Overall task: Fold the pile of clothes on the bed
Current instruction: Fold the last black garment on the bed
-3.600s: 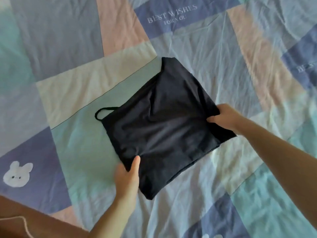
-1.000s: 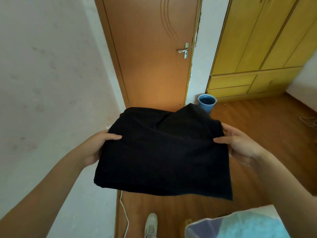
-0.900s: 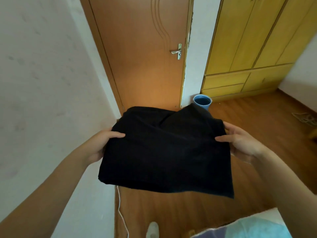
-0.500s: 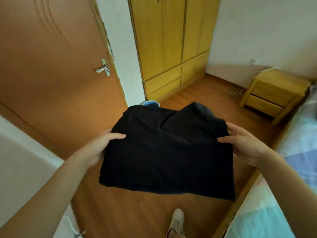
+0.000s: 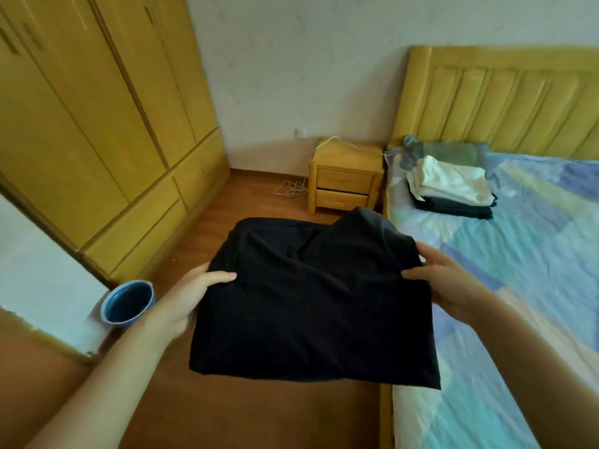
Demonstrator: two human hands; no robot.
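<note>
Above the floor (image 5: pixel 285 413), just beside the bed (image 5: pixel 534 286), a folded black garment (image 5: pixel 314 303) is held flat between both hands. The left hand (image 5: pixel 191 296) is clamped on the garment's left edge, with the thumb laid on top and the fingers hidden beneath; the right hand (image 5: pixel 447 280) is clamped on the right edge in the same manner. A stack of folded clothes (image 5: pixel 450 189) is seen near the headboard (image 5: pixel 505 98), well apart from the garment. The step in hand is judged to be the transfer of the folded piece to that stack. The garment should be kept level and lightly taut so that the folds are not lost. The near edge, which sags, should be supported. It is advised that the piece be lowered squarely onto the stack and the fingers be withdrawn sideways. The blue bin (image 5: pixel 128 303) on the floor should be avoided.
</note>
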